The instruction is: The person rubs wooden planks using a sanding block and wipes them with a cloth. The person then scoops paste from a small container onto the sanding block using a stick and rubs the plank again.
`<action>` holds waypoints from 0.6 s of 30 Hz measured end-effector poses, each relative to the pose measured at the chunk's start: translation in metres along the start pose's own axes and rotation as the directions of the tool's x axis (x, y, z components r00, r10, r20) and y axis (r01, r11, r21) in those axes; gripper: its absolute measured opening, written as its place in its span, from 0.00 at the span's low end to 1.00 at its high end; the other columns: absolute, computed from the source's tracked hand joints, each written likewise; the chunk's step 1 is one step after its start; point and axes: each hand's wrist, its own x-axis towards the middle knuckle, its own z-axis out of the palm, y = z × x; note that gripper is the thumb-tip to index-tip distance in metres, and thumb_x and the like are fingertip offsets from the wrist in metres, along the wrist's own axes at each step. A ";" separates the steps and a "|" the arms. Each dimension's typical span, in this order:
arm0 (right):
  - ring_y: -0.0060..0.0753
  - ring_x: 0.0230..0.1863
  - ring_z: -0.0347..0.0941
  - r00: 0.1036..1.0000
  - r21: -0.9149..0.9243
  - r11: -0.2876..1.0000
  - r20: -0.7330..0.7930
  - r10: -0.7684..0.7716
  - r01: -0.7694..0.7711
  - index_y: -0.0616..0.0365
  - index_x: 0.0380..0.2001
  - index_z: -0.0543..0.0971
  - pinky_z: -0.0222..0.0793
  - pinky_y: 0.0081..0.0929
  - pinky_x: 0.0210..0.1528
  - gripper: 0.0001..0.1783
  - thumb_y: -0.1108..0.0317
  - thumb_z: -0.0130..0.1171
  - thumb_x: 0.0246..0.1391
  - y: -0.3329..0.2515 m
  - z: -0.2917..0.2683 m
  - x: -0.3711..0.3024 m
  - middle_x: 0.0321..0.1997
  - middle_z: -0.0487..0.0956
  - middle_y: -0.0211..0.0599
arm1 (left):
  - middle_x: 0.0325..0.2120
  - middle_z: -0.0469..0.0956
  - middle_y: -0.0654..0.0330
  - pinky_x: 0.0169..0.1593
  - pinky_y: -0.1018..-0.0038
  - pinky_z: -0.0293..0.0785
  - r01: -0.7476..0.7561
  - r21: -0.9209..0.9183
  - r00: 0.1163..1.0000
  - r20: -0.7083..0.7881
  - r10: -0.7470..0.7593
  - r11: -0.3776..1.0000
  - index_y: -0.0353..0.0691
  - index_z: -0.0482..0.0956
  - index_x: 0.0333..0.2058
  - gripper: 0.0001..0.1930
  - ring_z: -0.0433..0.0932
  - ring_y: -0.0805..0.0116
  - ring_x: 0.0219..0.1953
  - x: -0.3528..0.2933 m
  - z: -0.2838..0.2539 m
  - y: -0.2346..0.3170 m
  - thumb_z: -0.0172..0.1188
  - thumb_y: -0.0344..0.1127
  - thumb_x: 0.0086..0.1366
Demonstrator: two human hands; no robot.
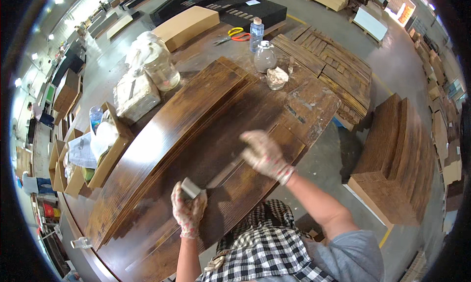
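The left hand (pixel 188 211), in a stained patterned work glove, closes its fingers around a small grey rectangular block (pixel 191 188), pinching it by the sides and holding it against the dark brown stained wooden plank (pixel 245 184) at the near edge of the workbench. The right hand (pixel 265 156), gloved the same way, lies flat with fingers spread loosely on the same plank, a little farther along it, gripping nothing.

That plank lies on top of a broad stack of long dark brown wooden boards (pixel 181 130) that runs diagonally across the worn, stain-marked wooden table (pixel 314 105). At the far side of the table stand a clear glass jar (pixel 265 56) and a clear plastic bottle with a blue label (pixel 256 34), with a crumpled stained rag (pixel 277 78) just beside the jar. Orange-and-yellow handled scissors (pixel 235 35) lie farther back. To the left a large glass jar wrapped partly in white plastic (pixel 159 66) stands near a whitish wrapped block (pixel 136 96), and an open cardboard box holding cloths (pixel 105 144) sits at the table's left edge. More stained boards are stacked on the floor to the right (pixel 392 154).
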 end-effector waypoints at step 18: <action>0.52 0.46 0.74 0.803 -0.459 0.752 0.126 0.582 -0.473 0.61 0.39 0.75 0.70 0.42 0.48 0.14 0.67 0.59 0.50 0.180 -0.057 -0.003 0.42 0.77 0.48 | 0.56 0.65 0.46 0.61 0.59 0.61 0.031 -0.006 0.999 0.015 -0.031 0.999 0.38 0.63 0.60 0.36 0.65 0.46 0.58 -0.011 0.016 -0.012 0.60 0.52 0.57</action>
